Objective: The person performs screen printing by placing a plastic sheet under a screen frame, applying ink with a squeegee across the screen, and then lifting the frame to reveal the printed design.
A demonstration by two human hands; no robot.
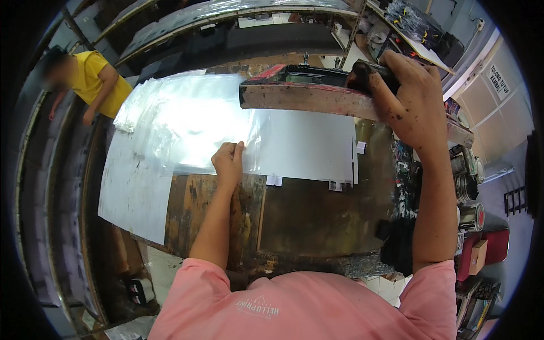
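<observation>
Pink shirt (294,309) at lower edge, nearest the lens, both forearms rising from it.

Left hand (229,161): fingers curled shut, pinching the near edge of a clear plastic sheet (187,127) lying flat on the worktable (317,215). Sheet glossy, strong glare, overlapping a stack of similar clear sheets (144,99) at far left.

Right hand (411,99): ink-stained, closed over a dark handle (368,73) at the right end of a wooden printing frame (309,96). Frame tilted up off the table at its near edge (red and black ink smeared along the top).

White backing sheet (309,147) beneath the raised frame, just right of the left hand, flat on the table. 2 small white tabs (274,180) at its near edge, 1 more (361,147) at its right edge. Larger white sheet (133,192) hanging over the table's left end, under the clear plastic.

Table surface brown, worn, heavily stained; black ink deposits along the right side.

Paint cans (467,187) stacked beside the table at right, well apart from the left hand. Shelving (396,22) with assorted items at far right.

Second person in a yellow shirt (96,79) at far left, bent over a separate bench, hands clear of the plastic sheet.
</observation>
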